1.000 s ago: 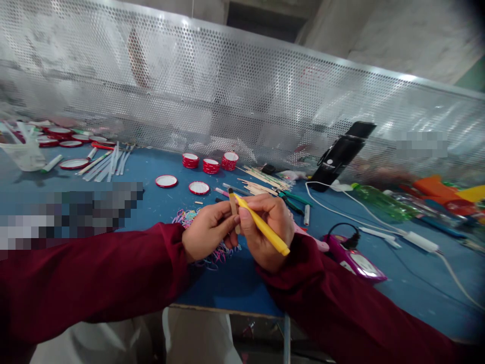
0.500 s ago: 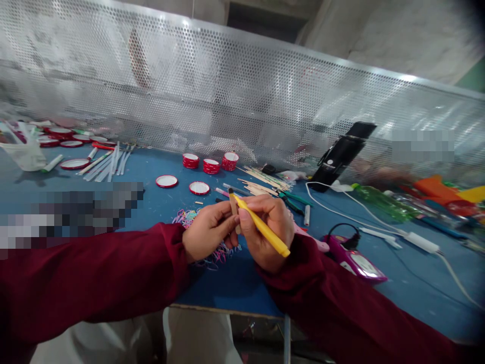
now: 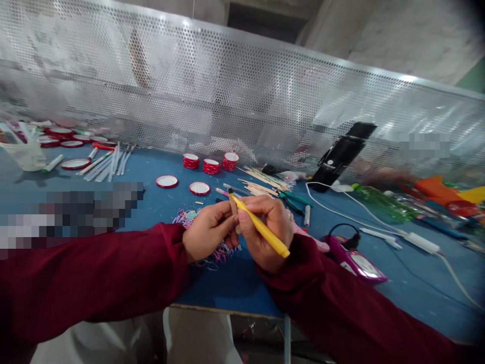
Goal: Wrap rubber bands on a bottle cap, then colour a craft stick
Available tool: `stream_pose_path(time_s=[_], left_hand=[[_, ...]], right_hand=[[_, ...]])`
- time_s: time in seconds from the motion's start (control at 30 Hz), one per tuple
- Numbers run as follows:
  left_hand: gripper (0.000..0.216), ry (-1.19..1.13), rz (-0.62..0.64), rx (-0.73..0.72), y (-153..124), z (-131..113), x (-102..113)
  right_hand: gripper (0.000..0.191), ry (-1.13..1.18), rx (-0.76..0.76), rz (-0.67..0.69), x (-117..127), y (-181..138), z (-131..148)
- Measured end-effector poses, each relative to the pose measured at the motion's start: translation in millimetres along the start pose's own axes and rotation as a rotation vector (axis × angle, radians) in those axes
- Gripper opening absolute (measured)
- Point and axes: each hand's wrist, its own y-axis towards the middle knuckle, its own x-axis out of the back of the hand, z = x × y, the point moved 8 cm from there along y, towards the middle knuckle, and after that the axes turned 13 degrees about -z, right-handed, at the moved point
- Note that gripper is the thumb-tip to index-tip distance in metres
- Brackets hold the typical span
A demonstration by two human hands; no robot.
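Note:
My left hand (image 3: 207, 226) pinches a flat wooden craft stick (image 3: 233, 206), held upright, whose top end is dark. Closed around a yellow marker (image 3: 265, 232) is my right hand (image 3: 271, 227); the marker slants, its tip up against the stick's upper part. The two hands meet over the table, thumbs close together. Beneath and beside my left hand lies a tangle of coloured rubber bands (image 3: 185, 217), partly covered by it. My fingers hide the lower part of the stick.
Red-rimmed jar lids (image 3: 199, 188) and stacked red lids (image 3: 211, 166) lie beyond the hands. Wooden sticks (image 3: 257, 182), green-handled pliers (image 3: 291, 199), a purple device (image 3: 359, 265), a white cable (image 3: 356, 217) and a black bottle (image 3: 341, 156) are to the right. Glue sticks (image 3: 104, 166) and a white cup (image 3: 25, 154) stand left.
Almost nothing differs. Both hands keep the same hold on the stick and the marker, and the marker's tip stays at the stick's upper part.

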Motion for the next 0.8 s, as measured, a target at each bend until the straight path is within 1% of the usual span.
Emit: stream_pose_path(time_s=[0.13, 0.27, 0.33, 0.53, 0.7, 0.8], left_hand=[[0.036, 0.009, -0.005, -0.003, 0.7, 0.0, 0.3], [0.037, 0.013, 0.001, 0.007, 0.5, 0.8, 0.0], [0.038, 0.010, 0.001, 0.003, 0.4, 1.0, -0.1], [0.036, 0.003, -0.003, -0.010, 0.6, 0.3, -0.1], [0.036, -0.009, 0.002, 0.016, 1.1, 1.3, 0.2], [0.037, -0.022, 0.005, 0.017, 1.2, 1.8, 0.1]], right_hand=[[0.013, -0.015, -0.020, 0.007, -0.9, -0.7, -1.4], [0.014, -0.056, 0.003, -0.022, 1.1, 1.9, 0.6], [0.014, -0.042, 0.010, -0.029, 1.6, 2.4, 1.4], [0.014, 0.005, -0.025, 0.014, -2.4, -1.5, -3.0], [0.015, -0.039, 0.005, -0.029, 1.1, 0.1, -2.4], [0.014, -0.027, -0.001, -0.018, 0.8, 0.5, -1.8]])
